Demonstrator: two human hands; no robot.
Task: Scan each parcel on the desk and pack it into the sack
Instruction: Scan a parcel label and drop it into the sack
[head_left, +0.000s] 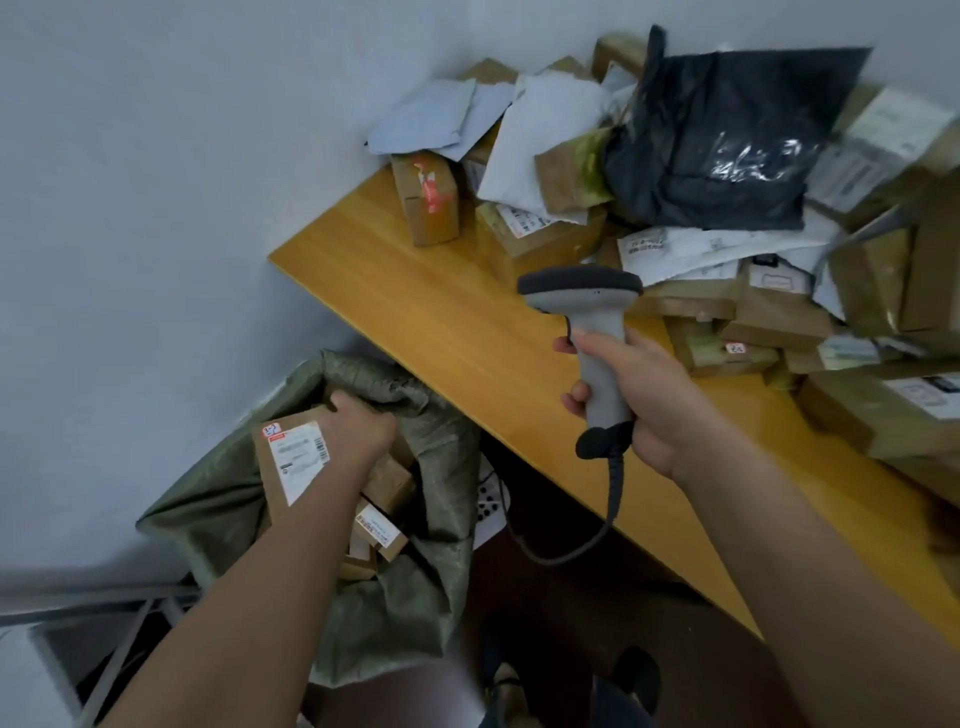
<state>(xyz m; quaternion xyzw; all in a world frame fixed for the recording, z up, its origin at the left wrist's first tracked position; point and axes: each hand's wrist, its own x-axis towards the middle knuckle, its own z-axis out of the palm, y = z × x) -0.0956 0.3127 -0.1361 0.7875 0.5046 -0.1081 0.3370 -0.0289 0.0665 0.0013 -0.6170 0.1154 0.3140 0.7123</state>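
Inside sack (218, 499) mouth, left hand (361, 428) gripping parcel (291, 457)

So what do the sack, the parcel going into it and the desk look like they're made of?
Sack: probably woven plastic, dull olive green, with a fine weave texture and stiff crumples.
Parcel: brown cardboard, matte, with a white printed label.
Desk: wood or wood-look laminate, smooth with a slight sheen and faint straight grain lines.

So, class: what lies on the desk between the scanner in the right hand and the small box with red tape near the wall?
In the head view, only bare desk lies between the scanner and the red-taped box.
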